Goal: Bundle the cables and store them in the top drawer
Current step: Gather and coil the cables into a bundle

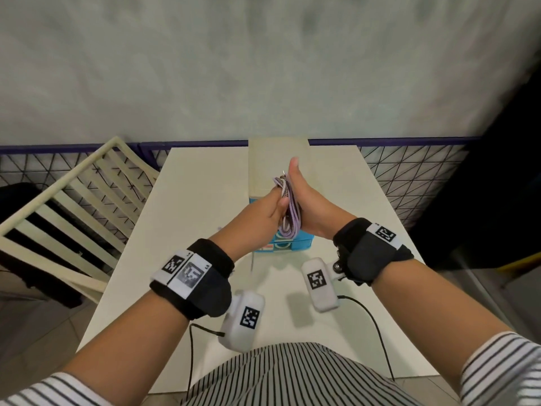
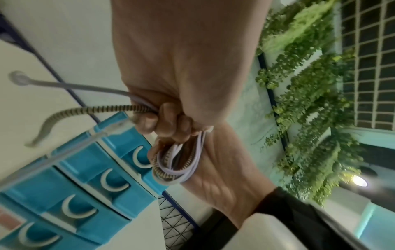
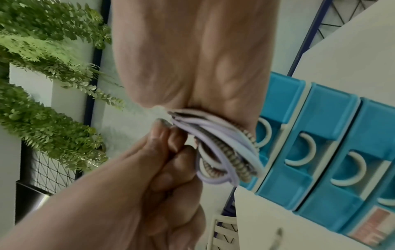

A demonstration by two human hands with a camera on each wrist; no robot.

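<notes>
A bundle of looped cables, lilac, white and one brown-striped, hangs in the air between my two hands. My right hand holds the loops against its palm with the thumb pointing up; its fingers are hidden. My left hand grips the bundle from the left with curled fingers. Two loose cable ends, one lilac and one striped, stick out of the left fist. Right behind and below stands the drawer unit, cream on top, with blue drawers all pushed in.
The unit stands at the far middle of a white table. A cream slatted chair is at the left, a wire mesh fence runs behind the table, and a dark object stands at the right. Green foliage hangs on the wall.
</notes>
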